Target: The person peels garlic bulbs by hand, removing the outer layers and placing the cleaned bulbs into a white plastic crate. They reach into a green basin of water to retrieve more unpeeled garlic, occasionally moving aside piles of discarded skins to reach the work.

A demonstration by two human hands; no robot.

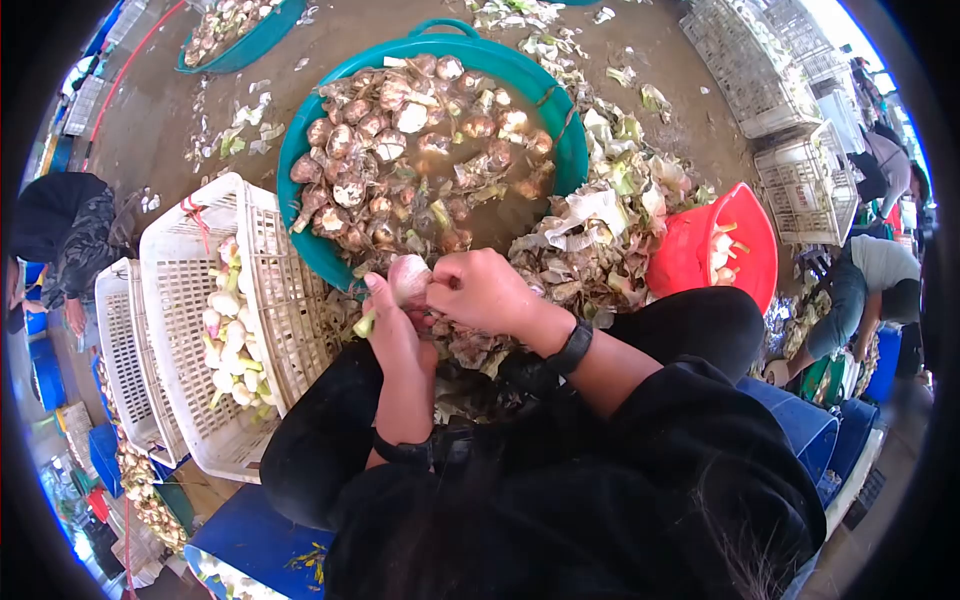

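So I'm pinching this pinkish bulb point(409, 279) in my left grip point(397, 335), long axis probably slanting left to that green stem point(364, 325), while my right grip point(485, 290) is sitting curled against the bulb's right side, pinching who-knows-what.

Pink-and-white bulb point(409, 280), teal tub point(572, 152), red bucket point(688, 246), white latticed crate point(283, 290).
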